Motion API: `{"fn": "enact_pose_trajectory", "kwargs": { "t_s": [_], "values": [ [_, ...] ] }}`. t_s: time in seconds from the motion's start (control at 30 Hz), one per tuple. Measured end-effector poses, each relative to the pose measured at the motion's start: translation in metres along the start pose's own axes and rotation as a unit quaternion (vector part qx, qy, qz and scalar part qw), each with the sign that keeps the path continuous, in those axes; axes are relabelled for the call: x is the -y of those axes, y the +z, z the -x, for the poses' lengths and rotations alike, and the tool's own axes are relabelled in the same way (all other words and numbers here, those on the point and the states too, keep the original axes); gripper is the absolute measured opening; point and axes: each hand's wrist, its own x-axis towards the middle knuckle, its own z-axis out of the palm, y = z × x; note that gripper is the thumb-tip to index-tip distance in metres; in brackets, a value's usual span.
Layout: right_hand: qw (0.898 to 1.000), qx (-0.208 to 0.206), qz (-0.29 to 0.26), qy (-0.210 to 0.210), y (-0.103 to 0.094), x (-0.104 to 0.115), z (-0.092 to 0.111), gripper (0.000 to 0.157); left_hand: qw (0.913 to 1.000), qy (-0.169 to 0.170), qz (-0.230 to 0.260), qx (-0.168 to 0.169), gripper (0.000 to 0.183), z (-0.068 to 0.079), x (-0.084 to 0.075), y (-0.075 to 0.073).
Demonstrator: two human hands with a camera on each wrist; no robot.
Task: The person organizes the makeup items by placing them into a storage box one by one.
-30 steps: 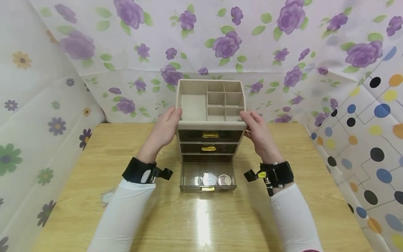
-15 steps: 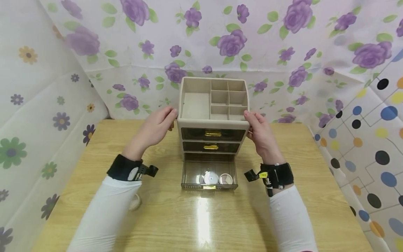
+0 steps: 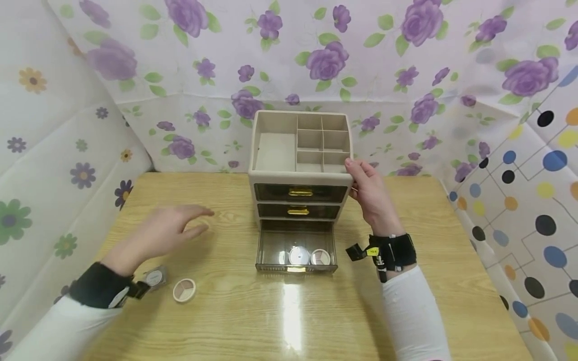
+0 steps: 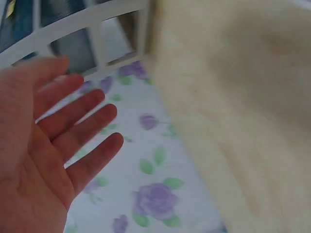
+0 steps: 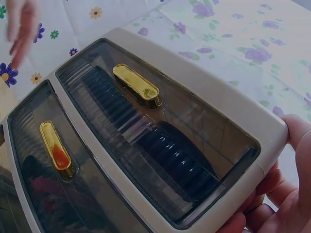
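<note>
A beige drawer organizer (image 3: 298, 177) stands at the middle of the table, with its clear bottom drawer (image 3: 275, 238) pulled out. Inside that drawer lie a round white compact (image 3: 299, 256) and a round eyeshadow palette (image 3: 320, 257). My right hand (image 3: 372, 200) grips the organizer's right front corner, thumb on the rim and fingers against the side. Away from the organizer, my left hand (image 3: 164, 228) hovers over the left of the table, fingers spread and holding nothing. Below it lie another round eyeshadow palette (image 3: 184, 291) and a small clear case (image 3: 155, 277), partly behind the wrist strap.
The organizer's two upper drawers are closed, each with a gold handle (image 3: 300, 192). In the right wrist view, dark ridged items (image 5: 170, 148) show through the top drawer front. A flowered cloth (image 3: 289, 60) hangs behind the wooden table (image 3: 406, 311).
My left hand has let go of the organizer's left side and swung left and toward me. The palette and clear case at left have come into view. My right hand keeps its grip.
</note>
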Motion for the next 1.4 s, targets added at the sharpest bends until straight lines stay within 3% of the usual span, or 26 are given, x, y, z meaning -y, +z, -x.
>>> {"fn": "enact_pose_trajectory", "kwargs": {
  "t_s": [0.17,0.27,0.37,0.53,0.7,1.0,1.4],
  "values": [
    [1.0,0.002,0.006,0.003,-0.001,0.0,-0.001,0.024,0.9966,0.046,0.014,0.068,0.052,0.035,0.003,0.017],
    [1.0,0.004,0.006,0.003,-0.002,0.0,-0.002,0.023,0.9921,0.045,0.037,0.111,0.062,0.048,0.002,0.026],
    [1.0,0.004,0.004,0.002,-0.001,0.0,-0.002,0.023,0.9893,0.052,0.044,0.129,0.069,0.058,0.003,0.036],
    [1.0,0.004,0.003,0.005,-0.001,0.001,-0.001,0.026,0.9867,0.082,0.051,0.13,0.073,0.068,0.006,0.055],
    [1.0,0.001,-0.002,0.006,-0.002,0.0,-0.001,0.026,0.9835,0.061,0.077,0.152,0.072,0.073,0.005,0.066],
    [1.0,0.01,-0.005,-0.008,0.0,0.001,-0.001,0.023,0.9872,0.024,0.048,0.15,0.066,0.077,-0.001,0.073],
    [1.0,0.003,0.009,0.0,-0.002,-0.001,-0.001,0.023,0.988,0.032,0.054,0.141,0.044,0.081,0.005,0.071]
  ]
}}
